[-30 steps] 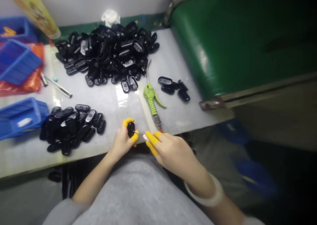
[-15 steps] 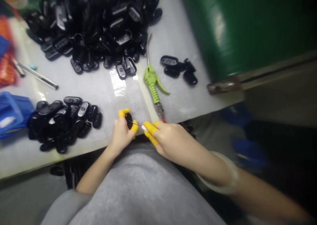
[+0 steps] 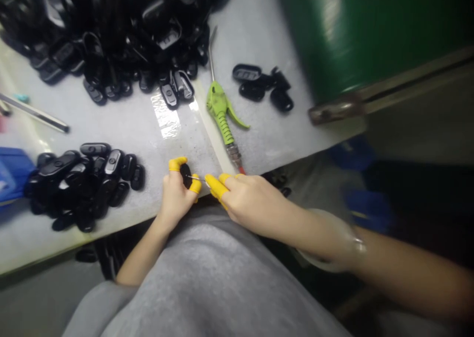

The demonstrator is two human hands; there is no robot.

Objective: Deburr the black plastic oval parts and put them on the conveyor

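The left hand (image 3: 177, 194) has its grip clamped on a small black oval plastic casing (image 3: 185, 175), pinched between yellow finger cots (image 3: 177, 163) over the near edge of the tabletop (image 3: 266, 144). The right hand (image 3: 249, 198), fingers together, seems to pinch a thin metal pin (image 3: 196, 178) with its tip at the casing, though that spot is too small to be sure. A green air blow gun (image 3: 221, 110) lies just beyond the hands, between a small cluster of black casings (image 3: 259, 85) and a big heap of black casings (image 3: 107, 40), with another pile of black casings (image 3: 85, 181) to the left
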